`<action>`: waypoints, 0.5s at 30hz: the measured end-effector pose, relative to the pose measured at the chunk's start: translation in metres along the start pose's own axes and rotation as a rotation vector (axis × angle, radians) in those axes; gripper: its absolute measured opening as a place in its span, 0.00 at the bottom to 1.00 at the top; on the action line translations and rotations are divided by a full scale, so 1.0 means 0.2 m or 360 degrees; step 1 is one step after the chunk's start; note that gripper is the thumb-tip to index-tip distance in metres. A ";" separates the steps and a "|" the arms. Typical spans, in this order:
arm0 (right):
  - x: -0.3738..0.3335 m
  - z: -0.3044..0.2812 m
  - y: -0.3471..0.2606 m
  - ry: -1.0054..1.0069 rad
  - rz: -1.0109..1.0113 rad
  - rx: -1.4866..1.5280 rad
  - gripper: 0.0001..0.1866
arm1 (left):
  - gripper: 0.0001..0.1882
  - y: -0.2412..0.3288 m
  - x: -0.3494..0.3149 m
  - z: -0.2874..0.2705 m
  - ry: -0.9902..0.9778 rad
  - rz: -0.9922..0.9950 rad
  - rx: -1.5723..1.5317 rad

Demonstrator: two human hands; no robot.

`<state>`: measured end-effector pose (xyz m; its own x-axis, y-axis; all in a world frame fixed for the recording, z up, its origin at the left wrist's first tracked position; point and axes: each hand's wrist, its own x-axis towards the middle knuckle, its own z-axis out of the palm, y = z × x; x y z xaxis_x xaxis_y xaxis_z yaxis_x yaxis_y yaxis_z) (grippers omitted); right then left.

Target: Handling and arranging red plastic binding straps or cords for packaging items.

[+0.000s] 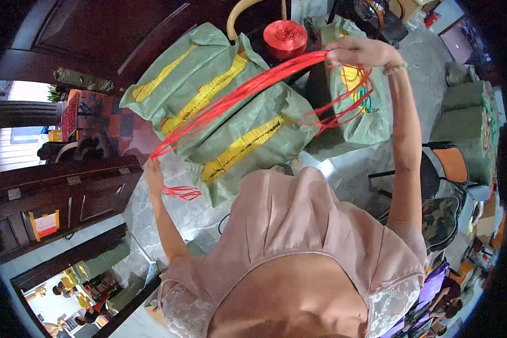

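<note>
A bundle of red plastic twine (239,97) is stretched in a slanting line in front of me. My left hand (154,172) is closed round its lower left end, and short red tails hang below the fist. Higher up at the right, my right hand (361,52) grips the other end, with loose loops dangling under it. The strands pass over several green woven sacks (298,110) closed along yellow strips (245,147). Behind the twine, a red twine spool (285,38) rests beyond the sacks. The right fingertips are slightly blurred.
Another green sack (372,115) stands at the right. An orange-backed chair (449,163) and a camouflage-covered seat (440,222) are to my right, with stacked green bales (462,121) behind. Dark wooden doors (96,34) line the left. People show through the lower left doorway and at the lower right.
</note>
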<state>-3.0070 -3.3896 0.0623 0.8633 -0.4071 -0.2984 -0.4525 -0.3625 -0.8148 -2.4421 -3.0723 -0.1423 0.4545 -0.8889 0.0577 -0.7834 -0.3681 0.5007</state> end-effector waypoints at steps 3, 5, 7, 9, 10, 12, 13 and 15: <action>0.14 0.14 0.09 0.0058 -0.0268 -0.0408 0.16 | 0.19 0.05 0.10 0.04 -0.0208 0.0309 0.0477; 0.25 0.26 0.11 0.0070 -0.0376 -0.0431 0.15 | 0.27 0.46 0.20 0.03 -0.0175 0.0675 0.0399; 0.35 0.38 0.04 0.0079 -0.0408 -0.0435 0.15 | 0.33 0.93 0.24 0.07 -0.0159 0.1057 -0.0036; 0.41 0.46 -0.05 0.0120 -0.0396 -0.0434 0.16 | 0.32 1.38 0.19 0.14 -0.0256 0.1276 -0.0317; 0.43 0.50 -0.10 0.0142 -0.0422 -0.0473 0.16 | 0.29 1.56 0.14 0.16 -0.0305 0.1364 -0.0367; 0.44 0.52 -0.11 0.0177 -0.0443 -0.0520 0.16 | 0.18 1.66 0.15 0.29 -0.0630 0.1214 -0.0294; 0.44 0.52 -0.08 0.0050 -0.0497 -0.0396 0.17 | 0.18 1.65 0.15 0.32 -0.0636 0.1233 -0.0294; 0.41 0.48 -0.03 -0.0220 -0.0544 -0.0158 0.18 | 0.10 1.59 0.12 0.37 -0.0833 0.1113 -0.0356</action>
<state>-2.9125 -3.3397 -0.0044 0.9871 -0.1341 -0.0877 -0.1470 -0.5398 -0.8289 -2.7116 -3.2305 -0.0448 -0.3889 -0.9205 0.0391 -0.6827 0.3164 0.6586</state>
